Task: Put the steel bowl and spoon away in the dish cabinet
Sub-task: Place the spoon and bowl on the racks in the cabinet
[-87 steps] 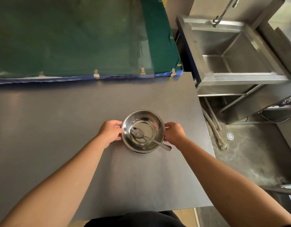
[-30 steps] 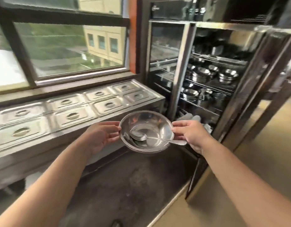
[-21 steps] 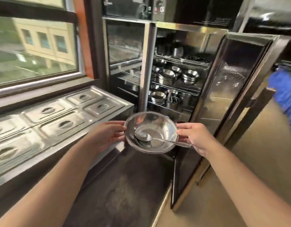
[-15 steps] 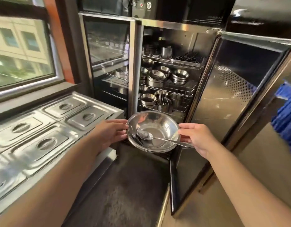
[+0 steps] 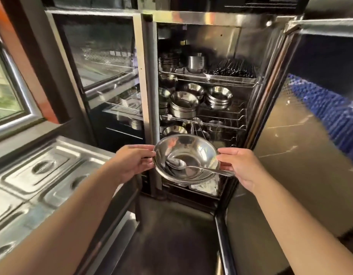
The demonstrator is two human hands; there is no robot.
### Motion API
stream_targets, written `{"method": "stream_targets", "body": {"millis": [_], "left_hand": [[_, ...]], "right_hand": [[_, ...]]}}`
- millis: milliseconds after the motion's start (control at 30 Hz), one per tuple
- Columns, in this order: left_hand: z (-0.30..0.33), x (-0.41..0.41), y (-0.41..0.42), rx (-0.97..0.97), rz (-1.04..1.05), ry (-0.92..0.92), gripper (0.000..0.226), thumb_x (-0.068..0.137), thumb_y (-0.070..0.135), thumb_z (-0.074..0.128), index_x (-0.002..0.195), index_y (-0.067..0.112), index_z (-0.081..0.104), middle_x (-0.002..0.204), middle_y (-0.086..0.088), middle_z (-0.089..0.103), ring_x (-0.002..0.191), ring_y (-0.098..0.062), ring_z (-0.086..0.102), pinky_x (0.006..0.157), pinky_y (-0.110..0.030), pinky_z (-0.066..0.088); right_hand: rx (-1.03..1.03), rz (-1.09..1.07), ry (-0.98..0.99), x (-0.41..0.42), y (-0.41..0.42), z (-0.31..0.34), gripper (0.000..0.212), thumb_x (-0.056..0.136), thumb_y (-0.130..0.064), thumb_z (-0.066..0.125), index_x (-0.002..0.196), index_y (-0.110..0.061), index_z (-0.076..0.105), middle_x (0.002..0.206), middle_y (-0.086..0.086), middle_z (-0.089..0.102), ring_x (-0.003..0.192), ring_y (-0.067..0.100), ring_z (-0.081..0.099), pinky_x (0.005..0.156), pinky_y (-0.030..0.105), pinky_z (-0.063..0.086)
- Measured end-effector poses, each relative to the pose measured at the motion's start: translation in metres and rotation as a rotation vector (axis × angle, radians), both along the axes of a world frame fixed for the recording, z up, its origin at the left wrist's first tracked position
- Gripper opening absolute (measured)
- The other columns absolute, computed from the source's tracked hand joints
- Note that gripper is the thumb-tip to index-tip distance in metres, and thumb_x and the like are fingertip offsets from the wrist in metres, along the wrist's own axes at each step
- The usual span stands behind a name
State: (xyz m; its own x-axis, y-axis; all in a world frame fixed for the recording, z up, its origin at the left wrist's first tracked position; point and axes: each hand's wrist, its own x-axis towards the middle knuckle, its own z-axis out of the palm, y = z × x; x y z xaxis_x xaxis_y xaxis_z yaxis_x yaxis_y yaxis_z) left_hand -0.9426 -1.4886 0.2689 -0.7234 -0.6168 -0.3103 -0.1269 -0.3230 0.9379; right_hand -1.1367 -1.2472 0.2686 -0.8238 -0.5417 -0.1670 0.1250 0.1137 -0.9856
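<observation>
I hold the steel bowl point(image 5: 193, 153) level in the air in front of the open dish cabinet point(image 5: 215, 18). My left hand point(image 5: 132, 162) grips its left rim and my right hand point(image 5: 241, 165) grips its right rim. The spoon point(image 5: 189, 166) lies inside the bowl, its handle sticking out over the right rim by my right fingers. Wire shelves point(image 5: 221, 114) behind the bowl carry stacks of steel bowls point(image 5: 183, 104) and cups.
The cabinet's right door point(image 5: 302, 124) stands open on my right. The left door point(image 5: 100, 56) is shut glass. A steel counter with several lidded food pans point(image 5: 38, 171) runs along my left under a window. Something blue point(image 5: 334, 110) shows beyond the open door.
I have carried the bowl and spoon from the table to the cabinet and come closer to it. Both hands keep the same hold on the rim.
</observation>
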Motion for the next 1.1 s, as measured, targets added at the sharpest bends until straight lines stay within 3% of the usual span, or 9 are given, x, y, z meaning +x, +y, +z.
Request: {"method": "stream_targets", "body": {"millis": [167, 300, 467, 633, 800, 900, 1000, 1100], "left_hand": [[0.015, -0.079, -0.063, -0.024, -0.001, -0.004, 0.031, 0.084, -0.008, 0.069, 0.115, -0.002, 0.069, 0.088, -0.015, 0.072, 0.067, -0.019, 0.066, 0.062, -0.030, 0.061], [0.029, -0.133, -0.101, -0.047, -0.039, 0.019, 0.030, 0.085, -0.006, 0.069, 0.114, 0.001, 0.071, 0.101, -0.018, 0.073, 0.083, -0.023, 0.069, 0.082, -0.039, 0.062], [0.030, -0.204, -0.141, -0.066, -0.076, 0.018, 0.023, 0.084, -0.004, 0.071, 0.106, 0.004, 0.073, 0.092, -0.014, 0.074, 0.072, -0.017, 0.072, 0.069, -0.031, 0.061], [0.019, -0.283, -0.172, -0.028, -0.265, 0.058, 0.019, 0.089, -0.005, 0.065, 0.106, 0.002, 0.070, 0.085, -0.012, 0.078, 0.074, -0.018, 0.075, 0.063, -0.027, 0.060], [0.015, -0.367, -0.197, 0.022, -0.383, 0.065, 0.020, 0.092, -0.002, 0.064, 0.112, -0.003, 0.066, 0.090, -0.018, 0.075, 0.071, -0.021, 0.074, 0.058, -0.026, 0.058], [0.012, -0.401, -0.205, 0.028, -0.492, 0.066, 0.022, 0.091, -0.002, 0.064, 0.112, -0.009, 0.067, 0.093, -0.017, 0.076, 0.076, -0.021, 0.074, 0.062, -0.024, 0.058], [0.007, -0.435, -0.212, 0.024, -0.580, 0.046, 0.023, 0.088, -0.006, 0.064, 0.110, -0.009, 0.068, 0.094, -0.014, 0.078, 0.079, -0.019, 0.075, 0.064, -0.023, 0.059], [-0.003, -0.464, -0.213, 0.017, -0.626, 0.023, 0.018, 0.087, -0.007, 0.065, 0.104, -0.001, 0.068, 0.086, -0.008, 0.080, 0.073, -0.015, 0.076, 0.062, -0.021, 0.058]], "right_hand": [[0.006, -0.003, -0.006, -0.078, -0.066, 0.010, 0.029, 0.085, 0.004, 0.074, 0.113, -0.002, 0.071, 0.082, 0.011, 0.080, 0.063, 0.018, 0.076, 0.053, 0.021, 0.057], [0.014, -0.034, -0.002, -0.123, -0.100, 0.029, 0.029, 0.086, 0.005, 0.073, 0.115, 0.000, 0.071, 0.092, 0.018, 0.078, 0.061, 0.017, 0.075, 0.051, 0.021, 0.056], [0.027, -0.093, 0.001, -0.169, -0.128, 0.043, 0.027, 0.087, 0.007, 0.070, 0.114, 0.001, 0.068, 0.098, 0.024, 0.075, 0.065, 0.021, 0.074, 0.051, 0.023, 0.057], [0.055, -0.238, -0.034, -0.213, -0.143, 0.040, 0.010, 0.093, -0.001, 0.066, 0.102, -0.002, 0.071, 0.087, 0.020, 0.075, 0.060, 0.020, 0.073, 0.049, 0.025, 0.057], [0.106, -0.377, -0.013, -0.257, -0.159, 0.038, 0.016, 0.088, -0.004, 0.074, 0.104, -0.003, 0.071, 0.083, 0.020, 0.076, 0.065, 0.026, 0.072, 0.071, 0.037, 0.058], [0.149, -0.438, -0.009, -0.275, -0.167, 0.040, 0.021, 0.087, -0.005, 0.076, 0.107, -0.003, 0.070, 0.079, 0.017, 0.077, 0.060, 0.022, 0.074, 0.057, 0.030, 0.060], [0.177, -0.507, -0.016, -0.292, -0.173, 0.035, 0.018, 0.087, 0.000, 0.075, 0.103, -0.004, 0.070, 0.062, 0.008, 0.074, 0.048, 0.015, 0.070, 0.040, 0.020, 0.050], [0.241, -0.547, -0.016, -0.308, -0.175, 0.023, 0.020, 0.086, 0.003, 0.074, 0.104, -0.005, 0.070, 0.069, 0.011, 0.075, 0.053, 0.017, 0.072, 0.049, 0.025, 0.052]]}}
